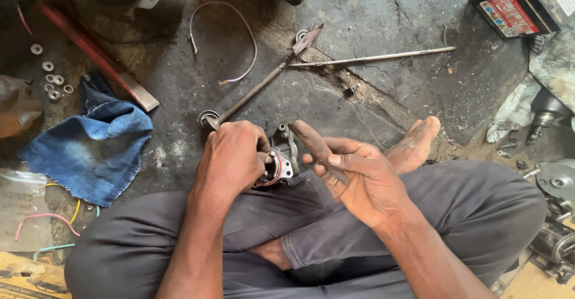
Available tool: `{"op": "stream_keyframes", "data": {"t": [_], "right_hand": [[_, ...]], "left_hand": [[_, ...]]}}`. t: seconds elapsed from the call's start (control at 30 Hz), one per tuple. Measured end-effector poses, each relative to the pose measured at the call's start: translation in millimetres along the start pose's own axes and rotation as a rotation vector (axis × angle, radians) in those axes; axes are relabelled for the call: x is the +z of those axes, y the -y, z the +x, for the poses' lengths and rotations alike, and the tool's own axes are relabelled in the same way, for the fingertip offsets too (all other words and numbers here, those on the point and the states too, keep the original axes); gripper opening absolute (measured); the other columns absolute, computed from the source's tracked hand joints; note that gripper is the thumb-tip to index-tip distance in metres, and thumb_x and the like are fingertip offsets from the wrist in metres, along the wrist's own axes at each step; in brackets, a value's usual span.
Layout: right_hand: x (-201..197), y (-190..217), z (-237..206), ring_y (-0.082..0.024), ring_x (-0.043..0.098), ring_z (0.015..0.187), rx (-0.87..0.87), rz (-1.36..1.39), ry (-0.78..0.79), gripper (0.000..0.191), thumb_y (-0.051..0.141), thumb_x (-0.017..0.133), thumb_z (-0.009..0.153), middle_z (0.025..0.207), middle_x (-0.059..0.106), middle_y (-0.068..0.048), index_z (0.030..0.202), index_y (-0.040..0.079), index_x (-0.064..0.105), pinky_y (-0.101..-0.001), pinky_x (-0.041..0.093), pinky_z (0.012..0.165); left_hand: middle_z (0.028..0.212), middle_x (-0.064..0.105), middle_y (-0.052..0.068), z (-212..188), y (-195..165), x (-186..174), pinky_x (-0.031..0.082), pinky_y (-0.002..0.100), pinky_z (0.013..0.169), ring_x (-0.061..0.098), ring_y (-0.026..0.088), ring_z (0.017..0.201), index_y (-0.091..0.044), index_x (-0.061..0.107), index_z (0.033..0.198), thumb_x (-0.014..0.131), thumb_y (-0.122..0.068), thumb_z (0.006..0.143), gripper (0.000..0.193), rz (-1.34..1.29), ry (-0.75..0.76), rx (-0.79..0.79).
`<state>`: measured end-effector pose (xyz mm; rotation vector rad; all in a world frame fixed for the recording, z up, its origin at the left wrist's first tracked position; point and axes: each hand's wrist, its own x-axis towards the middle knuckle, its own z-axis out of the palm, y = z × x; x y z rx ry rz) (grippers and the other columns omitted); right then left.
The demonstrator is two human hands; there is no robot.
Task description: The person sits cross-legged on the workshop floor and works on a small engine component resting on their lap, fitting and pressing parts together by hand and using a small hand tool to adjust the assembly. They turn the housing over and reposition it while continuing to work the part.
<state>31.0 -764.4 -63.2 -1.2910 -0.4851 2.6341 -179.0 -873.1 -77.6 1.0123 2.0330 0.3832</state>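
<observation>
I sit cross-legged on a dark, oily concrete floor. My left hand (232, 157) is closed around a small grey metal engine part (285, 157) with a round red-edged opening, held over my knee. My right hand (359, 178) grips a flat, rusty brown metal tool (311, 141) between thumb and fingers, its tip pointing up and left, close beside the part. My bare foot (417, 143) rests on the floor just right of the hands.
A long rod tool (257, 89) with a ring end and a thin steel rod (371, 58) lie ahead. A blue denim rag (90, 146) is at left, washers (51, 77) beyond it. A battery (515, 8) sits top right, metal parts (557, 182) at right.
</observation>
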Motion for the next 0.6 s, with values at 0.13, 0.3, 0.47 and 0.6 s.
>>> {"op": "stream_keyframes", "data": {"t": [0.13, 0.3, 0.47, 0.6], "right_hand": [[-5, -3, 2, -0.018, 0.068, 0.101, -0.053, -0.030, 0.005, 0.042, -0.007, 0.064, 0.090, 0.121, 0.069, -0.025, 0.131, -0.018, 0.059, -0.0271, 0.055, 0.092], [2, -12, 12, -0.014, 0.071, 0.095, -0.179, -0.275, -0.147, 0.036, -0.002, 0.065, 0.090, 0.112, 0.073, -0.017, 0.124, -0.014, 0.067, -0.0256, 0.058, 0.088], [19, -33, 16, -0.014, 0.067, 0.071, -0.433, -1.072, -0.348, 0.028, 0.011, 0.068, 0.093, 0.088, 0.069, -0.008, 0.118, 0.002, 0.078, -0.0303, 0.052, 0.060], [27, -43, 6, -0.022, 0.065, 0.065, -0.643, -1.553, -0.369, 0.030, 0.014, 0.072, 0.090, 0.079, 0.064, -0.010, 0.119, 0.010, 0.080, -0.0375, 0.049, 0.059]], "left_hand": [[0.089, 0.074, 0.019, 0, 0, -1, 0.055, 0.045, 0.085, 0.073, 0.036, 0.091, -0.007, 0.081, 0.085, 0.084, -0.013, 0.071, 0.016, -0.009, 0.005, 0.003], [0.088, 0.076, 0.016, -5, 4, 1, 0.055, 0.044, 0.083, 0.074, 0.034, 0.088, -0.009, 0.081, 0.086, 0.085, -0.015, 0.069, 0.018, -0.094, -0.045, 0.011], [0.091, 0.077, 0.012, -12, 6, 16, 0.056, 0.042, 0.079, 0.074, 0.032, 0.084, -0.009, 0.083, 0.083, 0.085, -0.015, 0.063, 0.021, -0.251, -0.176, 0.066], [0.094, 0.078, 0.012, -16, 13, 28, 0.057, 0.040, 0.082, 0.075, 0.031, 0.088, -0.008, 0.082, 0.082, 0.084, -0.015, 0.064, 0.020, -0.294, -0.258, 0.042]]}}
